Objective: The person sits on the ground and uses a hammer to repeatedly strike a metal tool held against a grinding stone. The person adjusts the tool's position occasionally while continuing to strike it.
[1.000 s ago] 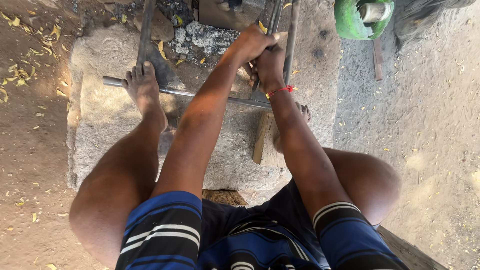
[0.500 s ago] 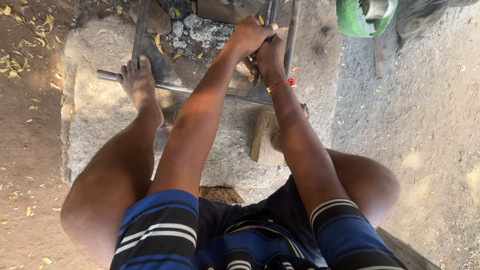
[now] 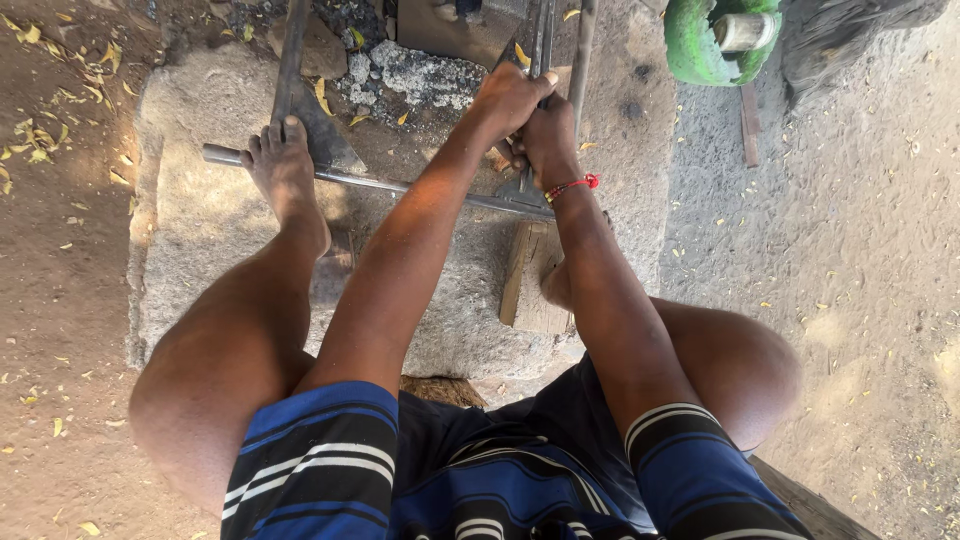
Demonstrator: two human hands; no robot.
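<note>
Fingers: both hands are closed on the same pair of thin dark metal rods (image 3: 540,45) that run away from the person toward the top of the view. The left hand (image 3: 512,98) wraps them from above, its fingers (image 3: 535,85) curled tight; the right hand (image 3: 545,140) grips just below and partly under it, with a red thread bracelet (image 3: 572,185) at the wrist. No gap shows between either palm and the rods. What the rods clamp at their far end is cut off by the frame edge and cannot be told.

Immediate surroundings: beneath the hands a long grey metal bar (image 3: 380,183) lies crosswise on a rough stone slab (image 3: 190,260). The person's bare left foot (image 3: 283,170) presses down on that bar near its left end. A flat dark blade-shaped piece (image 3: 318,135) lies under the toes, pointing up the slab. A short wooden block (image 3: 532,275) rests on the slab just below the right wrist.

Further out: grey ash and cinders (image 3: 420,72) sit at the slab's top edge; a green cylindrical object (image 3: 705,45) stands on the sandy ground at upper right; dry yellow leaves lie scattered at left.

Assessment: the grip appears sound. For good work, judged from this posture, both hands should stay stacked close, wrists straight, and the foot should keep steady weight on the bar so it cannot roll.
</note>
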